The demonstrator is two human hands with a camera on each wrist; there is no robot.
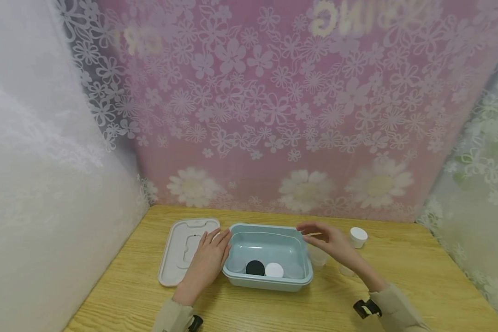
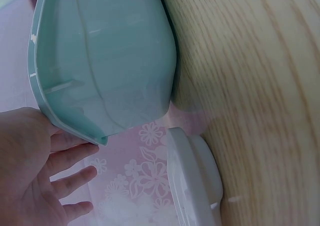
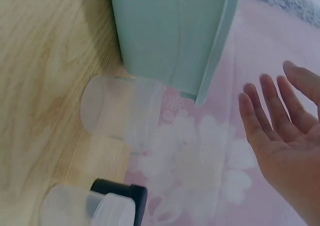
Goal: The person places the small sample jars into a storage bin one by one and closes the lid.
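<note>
A light blue plastic storage bin [image 1: 267, 284] stands on the wooden table between my hands. Inside it, near the front wall, are a black round lid [image 1: 255, 268] and a white round lid [image 1: 274, 270], with clear jars beside them. My left hand [image 1: 209, 259] rests on the bin's left rim, fingers extended; the left wrist view shows the thumb side at the bin's corner [image 2: 102, 136]. Over the right rim, my right hand [image 1: 334, 242] hovers with loosely bent fingers and holds nothing. A clear jar [image 3: 107, 108] stands close against the bin's right side.
The pale bin lid [image 1: 173, 258] lies left of the bin, partly behind my left hand. To the right stand a white-lidded jar [image 1: 358, 237] and another clear jar [image 1: 346, 271] under my right forearm. A black-lidded container [image 3: 140, 198] shows in the right wrist view. Flowered curtains surround the table.
</note>
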